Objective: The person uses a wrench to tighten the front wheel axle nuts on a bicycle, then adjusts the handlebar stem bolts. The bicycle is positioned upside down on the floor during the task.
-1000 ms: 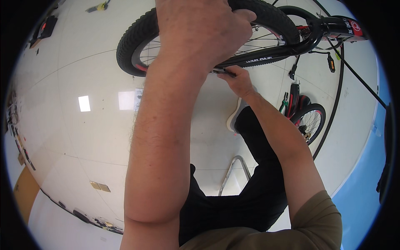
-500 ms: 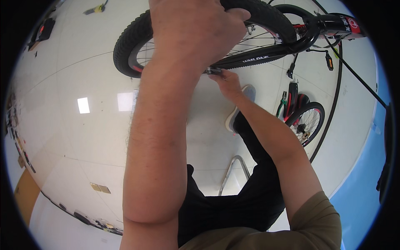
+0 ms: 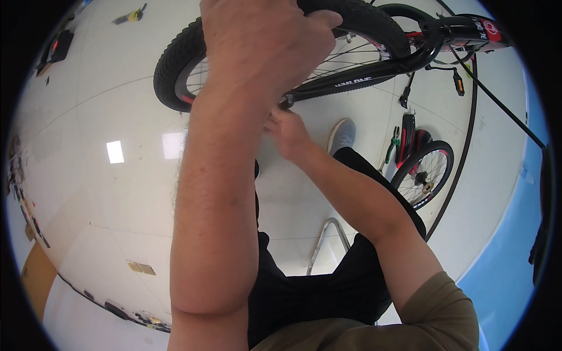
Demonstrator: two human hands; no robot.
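A bicycle's black wheel (image 3: 175, 64), with knobby tyre and red-marked rim, lies across the top of the view beside a black fork (image 3: 351, 81). My left hand (image 3: 263, 41) is over the tyre, thumb bent against it, other fingertips out of sight, gripping the wheel. My right hand (image 3: 284, 131) is at the fork's lower left end, its curled fingers by a small dark metal piece (image 3: 286, 102), partly hidden behind my left forearm; I cannot make out exactly what they hold.
On the tiled floor (image 3: 88, 175) at right lie a second wheel (image 3: 433, 169), black-red parts (image 3: 407, 134) and green-handled pliers (image 3: 392, 143). A curved steel bar (image 3: 321, 240) is between my legs. A pedal (image 3: 459, 82) hangs right. Assorted items lie along the left; a blue mat (image 3: 509, 234) borders the right.
My right hand has moved left and down, further behind my left forearm. My left hand and the wheel have shifted slightly left. More of my right shoe shows.
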